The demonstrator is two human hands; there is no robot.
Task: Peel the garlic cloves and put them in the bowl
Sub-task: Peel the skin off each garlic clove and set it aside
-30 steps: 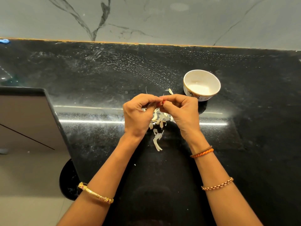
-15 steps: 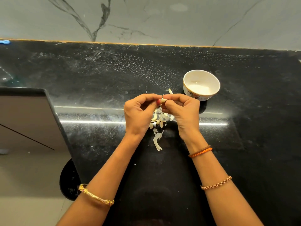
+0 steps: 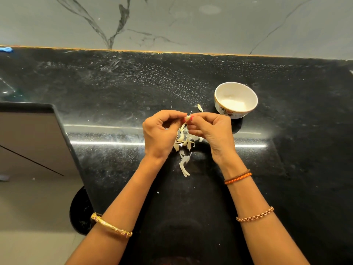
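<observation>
A gold bangle (image 3: pixel 111 225) is worn on the nearest part of the left forearm, a chain bracelet (image 3: pixel 255 215) and an orange thread band (image 3: pixel 237 177) on the right. Beyond, loose garlic peels (image 3: pixel 184 148) are scattered on the black surface (image 3: pixel 296 159). Above them a garlic clove (image 3: pixel 188 118) is pinched between the curled fingertips of the left hand (image 3: pixel 160 134) and the right hand (image 3: pixel 212 132). Farther right, a white bowl (image 3: pixel 236 100) is set on the surface, near the right hand but apart from it.

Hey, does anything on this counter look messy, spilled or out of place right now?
Only garlic peels strewn loose on the black countertop under both hands, one stray peel near the bowl. The bowl stands upright. Nothing looks damaged.
</observation>
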